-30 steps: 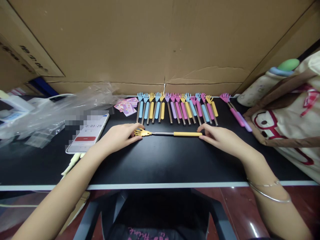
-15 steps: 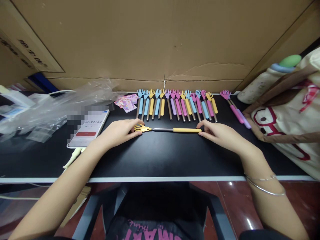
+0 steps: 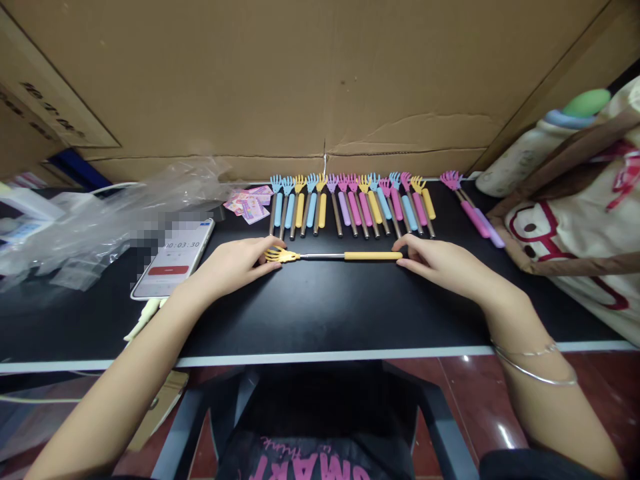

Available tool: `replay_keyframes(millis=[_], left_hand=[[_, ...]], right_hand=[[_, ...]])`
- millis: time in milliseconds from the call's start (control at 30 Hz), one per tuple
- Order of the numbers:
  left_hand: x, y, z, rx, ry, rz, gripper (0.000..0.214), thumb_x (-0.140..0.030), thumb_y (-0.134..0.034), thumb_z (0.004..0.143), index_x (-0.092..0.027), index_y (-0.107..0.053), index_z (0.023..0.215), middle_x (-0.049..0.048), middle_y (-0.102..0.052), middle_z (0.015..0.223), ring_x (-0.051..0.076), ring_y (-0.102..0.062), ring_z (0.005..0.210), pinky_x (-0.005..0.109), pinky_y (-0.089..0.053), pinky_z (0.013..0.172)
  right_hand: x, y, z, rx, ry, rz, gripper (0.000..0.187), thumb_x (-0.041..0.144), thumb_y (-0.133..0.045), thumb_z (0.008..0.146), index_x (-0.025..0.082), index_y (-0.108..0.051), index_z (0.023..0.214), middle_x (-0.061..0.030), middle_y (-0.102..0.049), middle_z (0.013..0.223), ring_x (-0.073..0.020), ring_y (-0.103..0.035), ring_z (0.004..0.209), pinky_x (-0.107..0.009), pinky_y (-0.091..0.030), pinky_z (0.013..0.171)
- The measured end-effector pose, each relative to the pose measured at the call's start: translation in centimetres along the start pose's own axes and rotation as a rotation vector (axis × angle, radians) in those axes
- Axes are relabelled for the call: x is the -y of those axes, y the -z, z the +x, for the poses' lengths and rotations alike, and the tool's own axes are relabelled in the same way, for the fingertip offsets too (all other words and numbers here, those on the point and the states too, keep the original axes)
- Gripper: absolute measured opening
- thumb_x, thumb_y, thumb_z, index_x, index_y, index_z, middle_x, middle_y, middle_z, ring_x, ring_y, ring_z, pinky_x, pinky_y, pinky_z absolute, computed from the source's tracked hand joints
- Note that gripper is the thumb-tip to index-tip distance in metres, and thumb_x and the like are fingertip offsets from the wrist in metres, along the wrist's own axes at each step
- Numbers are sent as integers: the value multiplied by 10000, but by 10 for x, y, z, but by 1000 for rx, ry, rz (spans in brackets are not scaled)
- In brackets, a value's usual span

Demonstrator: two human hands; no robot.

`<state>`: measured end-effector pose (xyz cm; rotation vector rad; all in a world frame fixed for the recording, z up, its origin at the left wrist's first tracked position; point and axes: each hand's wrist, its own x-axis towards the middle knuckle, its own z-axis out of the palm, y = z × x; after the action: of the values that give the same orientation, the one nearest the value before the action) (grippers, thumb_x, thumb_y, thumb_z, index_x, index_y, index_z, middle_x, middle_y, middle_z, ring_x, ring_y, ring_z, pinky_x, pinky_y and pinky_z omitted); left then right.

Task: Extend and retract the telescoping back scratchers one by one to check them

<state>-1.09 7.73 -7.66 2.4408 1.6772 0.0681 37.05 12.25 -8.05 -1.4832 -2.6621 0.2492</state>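
Observation:
A yellow back scratcher [image 3: 373, 256] with a metal rod lies crosswise over the black table, its claw to the left and its handle to the right. My left hand [image 3: 245, 261] is closed, thumb and fingers around the claw end. At the other end, my right hand [image 3: 433, 261] pinches the tip of the handle. Behind it stands a row of back scratchers [image 3: 354, 207] in blue, yellow, purple and pink, laid side by side with claws toward the cardboard. Two more, a pink back scratcher [image 3: 474, 219] and a purple one beside it, lie apart on the right.
A phone [image 3: 173, 260] showing a timer lies left of my hand, with crumpled clear plastic [image 3: 150, 200] behind it. Small printed cards [image 3: 254, 207] sit beside the row. A cream bag [image 3: 580, 227] and a bottle [image 3: 530, 160] stand right. Cardboard [image 3: 250, 80] walls the back.
The view has shifted slightly. Both hands stay at the two ends of the yellow back scratcher, with no clear movement of it on the table.

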Motion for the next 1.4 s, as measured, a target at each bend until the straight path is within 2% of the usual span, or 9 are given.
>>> replay_keyframes(millis=[600, 933, 1167, 1400], left_hand=[[-1, 0, -1, -8, -6, -2, 425, -505, -373, 935, -250, -501, 1250, 47, -679, 1126, 223, -646, 945, 299, -461, 796], [-3, 0, -1, -10, 1, -16, 397, -509, -387, 936, -264, -500, 1226, 28, -666, 1157, 222, -637, 974, 297, -446, 796], [-1, -2, -1, -24, -9, -25, 380, -518, -396, 927, -254, -517, 1173, 26, -684, 1081, 210, -647, 905, 286, -443, 753], [0, -3, -1, -32, -7, -10, 373, -509, -408, 928, -256, -513, 1181, 24, -682, 1091, 216, -647, 909, 294, -443, 751]], right_hand=[[5, 4, -2, 24, -18, -3, 248, 426, -440, 925, 236, -507, 1068, 8, -574, 718, -144, -536, 601, -239, -320, 547], [5, 4, -3, 33, -16, 24, 197, 417, -434, 921, 231, -483, 960, 27, -558, 686, -133, -514, 571, -236, -310, 540], [5, 4, -2, 44, -27, 15, 217, 424, -446, 918, 220, -460, 846, 9, -576, 710, -145, -520, 608, -244, -314, 561], [4, 3, -2, 50, -38, 20, 213, 426, -451, 916, 223, -469, 855, 18, -570, 705, -140, -514, 602, -242, -310, 559]])
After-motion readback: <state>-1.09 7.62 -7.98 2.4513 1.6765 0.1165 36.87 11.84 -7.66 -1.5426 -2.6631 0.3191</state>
